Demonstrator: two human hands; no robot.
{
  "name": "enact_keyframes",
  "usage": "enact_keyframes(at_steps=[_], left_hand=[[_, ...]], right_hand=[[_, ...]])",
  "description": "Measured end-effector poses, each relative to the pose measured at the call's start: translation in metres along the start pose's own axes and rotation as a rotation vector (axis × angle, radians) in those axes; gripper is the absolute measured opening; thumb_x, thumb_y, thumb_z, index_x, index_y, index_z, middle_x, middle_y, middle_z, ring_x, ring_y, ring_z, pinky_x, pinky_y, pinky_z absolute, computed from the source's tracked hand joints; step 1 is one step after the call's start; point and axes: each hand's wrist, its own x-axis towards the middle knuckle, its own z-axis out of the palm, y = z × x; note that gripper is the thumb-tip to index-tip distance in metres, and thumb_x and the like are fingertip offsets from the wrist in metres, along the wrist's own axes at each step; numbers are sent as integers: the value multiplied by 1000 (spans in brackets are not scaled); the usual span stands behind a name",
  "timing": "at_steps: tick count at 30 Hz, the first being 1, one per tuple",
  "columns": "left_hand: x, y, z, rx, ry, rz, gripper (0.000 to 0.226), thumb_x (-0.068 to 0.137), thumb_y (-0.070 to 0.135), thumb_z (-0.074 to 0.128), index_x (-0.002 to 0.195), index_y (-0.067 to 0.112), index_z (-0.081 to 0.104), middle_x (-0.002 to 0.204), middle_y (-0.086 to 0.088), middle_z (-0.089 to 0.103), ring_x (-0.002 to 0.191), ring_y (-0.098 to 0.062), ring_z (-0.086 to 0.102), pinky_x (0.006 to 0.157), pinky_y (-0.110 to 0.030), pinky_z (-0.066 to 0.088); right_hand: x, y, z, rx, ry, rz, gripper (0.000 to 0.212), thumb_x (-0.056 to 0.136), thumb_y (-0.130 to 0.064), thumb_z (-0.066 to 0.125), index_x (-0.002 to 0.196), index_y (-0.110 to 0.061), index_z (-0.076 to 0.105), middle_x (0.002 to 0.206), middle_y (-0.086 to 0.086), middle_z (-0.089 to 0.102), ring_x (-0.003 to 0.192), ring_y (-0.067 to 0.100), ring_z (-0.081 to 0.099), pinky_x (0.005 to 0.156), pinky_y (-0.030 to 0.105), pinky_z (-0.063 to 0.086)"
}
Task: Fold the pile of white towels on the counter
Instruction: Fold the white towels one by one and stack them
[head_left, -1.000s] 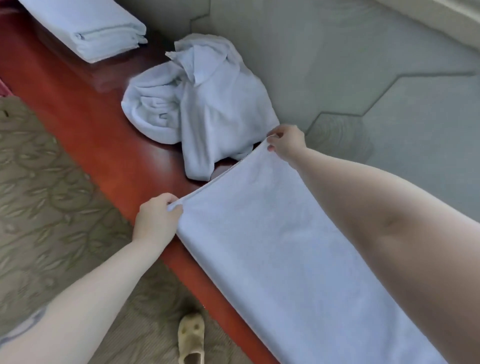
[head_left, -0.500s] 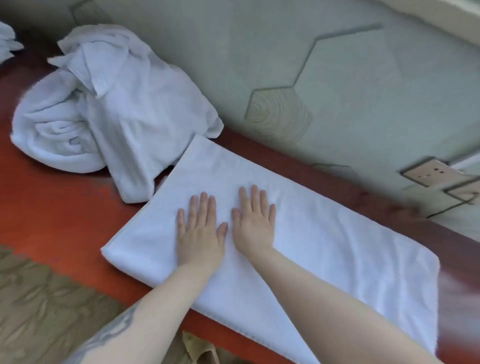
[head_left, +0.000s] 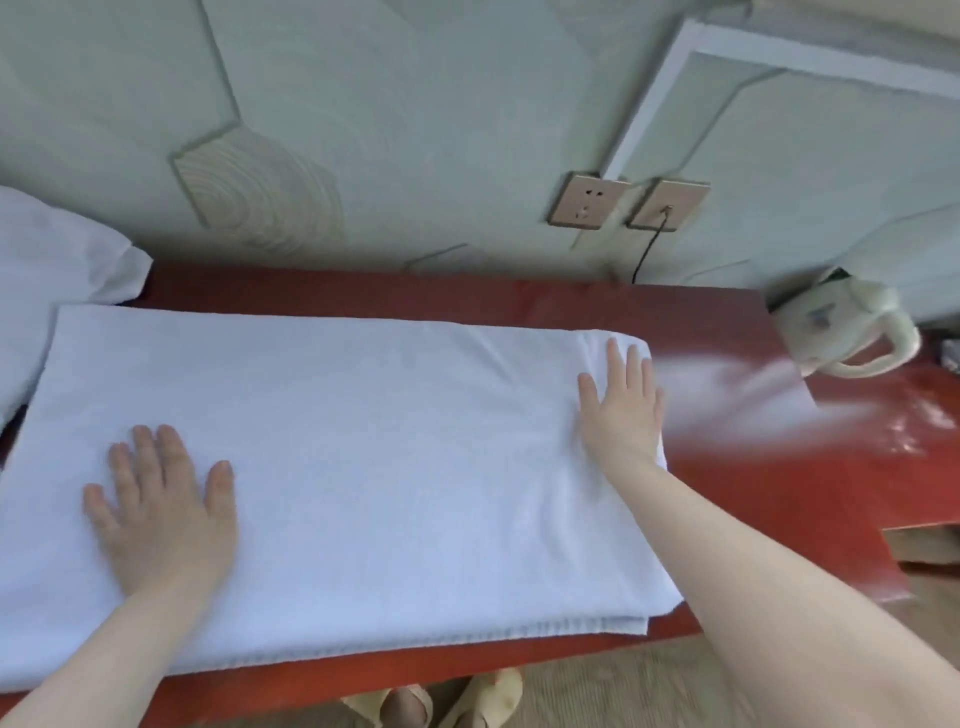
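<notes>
Neither grip is closed round anything: both hands lie wide and flat, fingers straight and spread, palms down on the folded white towel (head_left: 374, 457). The left hand (head_left: 161, 514) presses the towel's left part, at about 8 o'clock from the towel's middle, fingers pointing to 12 o'clock. The right hand (head_left: 621, 410) presses on the towel's right end, at about 3 o'clock from the middle, its fingertips near the far right corner and its outer edge along the towel's rounded fold. The two hands are well apart.

The towel lies lengthwise on the red tabletop (head_left: 753, 493), doubled over, with two layered edges showing along its near side at 6 o'clock and its near right corner reaching the tabletop's front edge. At 9 o'clock, touching the towel's left end, sits a heap of unfolded white towels (head_left: 57, 260), only partly in view.

At 2 o'clock from the towel a cream-coloured telephone (head_left: 841, 327) rests at the far right of the tabletop against the wall; the blur there hides its details. On the pale green wall (head_left: 415, 104) at 1 o'clock are two beige socket plates (head_left: 628, 203) side by side, a dark cable hanging from the right one. At 6 o'clock, below the tabletop's edge, the toes of pale sandals (head_left: 431, 706) show on the patterned floor
</notes>
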Motion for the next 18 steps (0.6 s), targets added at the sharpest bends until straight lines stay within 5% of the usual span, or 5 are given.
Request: enact_keyframes(at_steps=[3, 7, 11, 15, 18], left_hand=[[-25, 64, -4, -71, 36, 193, 63, 100, 26, 48, 154, 5, 22, 163, -11, 13, 151, -27, 4, 119, -47, -2], [-87, 177, 17, -102, -118, 558, 64, 103, 37, 32, 157, 18, 3, 164, 2, -10, 148, -14, -19, 118, -36, -15], [-126, 210, 50, -5, -278, 614, 63, 103, 45, 16, 154, 24, -14, 160, 7, -24, 139, -7, -35, 118, -37, -19], [-130, 203, 67, 135, -251, 615, 66, 99, 52, 5, 150, 25, -27, 157, 8, -32, 142, -11, -35, 119, -42, -17], [-131, 203, 69, 140, -241, 621, 66, 97, 54, 3, 149, 25, -27, 157, 7, -31, 142, -11, -33, 119, -41, -16]], right_hand=[[-47, 48, -18, 190, 154, 324, 57, 97, -37, 53, 144, -9, 38, 147, 15, 40, 136, 34, 34, 106, 47, 32], [-76, 72, -23, 219, -75, 483, 48, 94, -49, 54, 121, -9, 52, 125, 12, 54, 120, 34, 48, 93, 43, 40], [-78, 76, -30, 159, -201, 417, 51, 94, -57, 48, 119, -13, 51, 124, 10, 52, 117, 33, 47, 95, 42, 38], [-92, 88, -36, 415, -257, 450, 53, 88, -47, 65, 115, -11, 37, 116, 6, 51, 98, 32, 58, 73, 36, 43], [-94, 99, -45, 637, -371, 565, 63, 76, -46, 78, 112, -8, 43, 105, 2, 60, 93, 25, 63, 76, 39, 53]])
